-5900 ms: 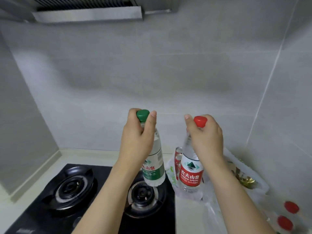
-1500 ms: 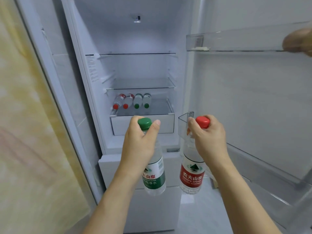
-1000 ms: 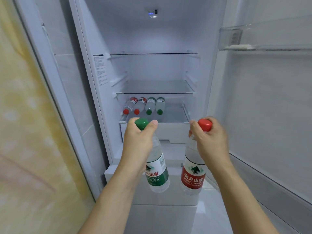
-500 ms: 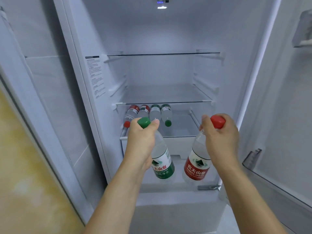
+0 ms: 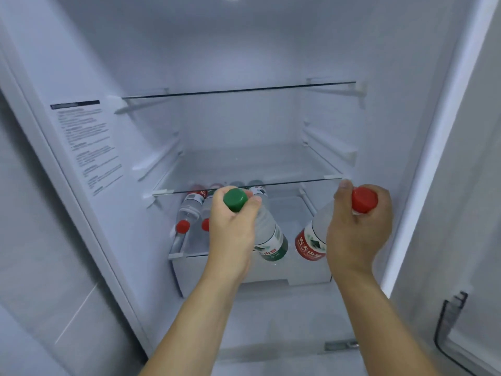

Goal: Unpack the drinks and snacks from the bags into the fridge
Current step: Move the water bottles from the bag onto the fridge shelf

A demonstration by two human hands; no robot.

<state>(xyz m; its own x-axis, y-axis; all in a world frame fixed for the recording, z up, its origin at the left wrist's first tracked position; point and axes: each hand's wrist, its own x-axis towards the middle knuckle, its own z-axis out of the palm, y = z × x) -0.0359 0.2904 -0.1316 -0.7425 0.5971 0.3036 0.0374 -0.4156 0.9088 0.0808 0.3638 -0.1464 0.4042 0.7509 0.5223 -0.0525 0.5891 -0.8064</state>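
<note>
My left hand (image 5: 230,234) grips the neck of a green-capped water bottle (image 5: 272,244), tilted with its base toward the fridge's bottom shelf. My right hand (image 5: 355,226) grips the neck of a red-capped water bottle (image 5: 309,244), tilted the same way. Both bottles hang just over the front of the white drawer (image 5: 306,275). Several water bottles (image 5: 189,210) lie side by side on the shelf behind my left hand, caps toward me, partly hidden by it.
The open fridge has two bare glass shelves, an upper shelf (image 5: 238,90) and a lower shelf (image 5: 244,185). The door (image 5: 474,185) stands open at the right with a clear bin (image 5: 450,321) low down. A label (image 5: 86,145) covers the left inner wall.
I have come closer to the fridge from the stove. Both hands have moved forward and tipped the bottles, bases first, toward the bottom shelf.
</note>
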